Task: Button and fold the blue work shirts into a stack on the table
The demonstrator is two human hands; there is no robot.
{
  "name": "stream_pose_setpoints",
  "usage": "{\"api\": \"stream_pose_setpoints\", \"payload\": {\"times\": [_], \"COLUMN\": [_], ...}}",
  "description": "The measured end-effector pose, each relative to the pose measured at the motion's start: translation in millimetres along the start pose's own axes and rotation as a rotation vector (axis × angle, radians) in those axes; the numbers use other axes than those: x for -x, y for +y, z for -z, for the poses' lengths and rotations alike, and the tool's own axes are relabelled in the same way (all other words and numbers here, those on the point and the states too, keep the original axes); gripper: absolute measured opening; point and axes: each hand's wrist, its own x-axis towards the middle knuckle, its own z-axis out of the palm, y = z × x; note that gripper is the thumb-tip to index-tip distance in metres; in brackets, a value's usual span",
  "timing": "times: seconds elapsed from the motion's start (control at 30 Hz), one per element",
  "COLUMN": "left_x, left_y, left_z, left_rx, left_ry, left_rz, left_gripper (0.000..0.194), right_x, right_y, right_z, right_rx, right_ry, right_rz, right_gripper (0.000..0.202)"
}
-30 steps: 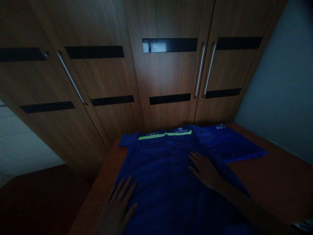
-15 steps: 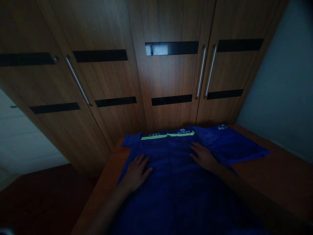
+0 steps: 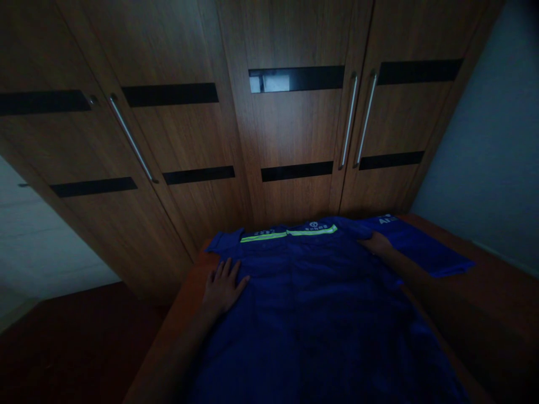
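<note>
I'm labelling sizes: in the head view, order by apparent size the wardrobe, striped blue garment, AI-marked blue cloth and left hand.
1. Wardrobe
2. Striped blue garment
3. AI-marked blue cloth
4. Left hand

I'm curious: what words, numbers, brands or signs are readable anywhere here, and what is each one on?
"AI": pale letters on the folded blue item at the right; the smaller mark beside them is too blurred to read.
Blue garment, above the left bright stripe: pale lettering, too small to read.
Same garment, above the right bright stripe: a round emblem and lettering, also unreadable.
</note>
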Motion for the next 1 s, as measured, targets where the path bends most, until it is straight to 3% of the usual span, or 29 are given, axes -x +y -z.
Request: {"api": "stream_pose_setpoints", "payload": {"times": [0.1, 0.33, 0.47, 0.57, 0.63, 0.73, 0.8, 0.93, 1.0], "left_x": [2, 8, 19, 37, 51, 68, 73, 85, 99], "left_y": [1, 2, 8, 16, 19, 13, 2, -23, -28], "left_z": [0.0, 5.0, 12.7, 18.3, 19.3, 16.2, 12.9, 11.7, 15.0], "left_rx": [-0.003, -0.031, -0.047, -0.026, 0.025, 0.097, 0.103, 0.053, 0.053], "left_ry": [-0.003, 0.003, 0.015, 0.034, 0.029, -0.004, -0.005, 0.053, 0.108], "left_rz": [0.017, 0.079, 0.103, 0.029, -0.073, -0.2, -0.198, -0.062, -0.085], "left_gripper": [0.075, 0.075, 0.072, 0.068, 0.064, 0.06, 0.061, 0.06, 0.055], "right_x": [-9, -9, 23, 66, 98, 137, 150, 163, 174], "right_y": [-9, -20, -22, -24, -24, -16, -6, 18, 32], "right_z": [5, 9, -1, -11, -17, -22, -21, -12, -5], "right_rx": [-0.011, 0.035, 0.064, 0.071, 0.072, 0.086, 0.073, 0.035, 0.014], "right_ry": [0.002, 0.128, 0.21, 0.292, 0.214, -0.078, -0.162, -0.127, -0.121], "right_rz": [0.052, 0.09, 0.134, 0.347, 0.598, 0.813, 0.801, 0.686, 0.663], "right_gripper": [0.026, 0.039, 0.062, 0.059, 0.052, 0.048, 0.049, 0.05, 0.049]}}
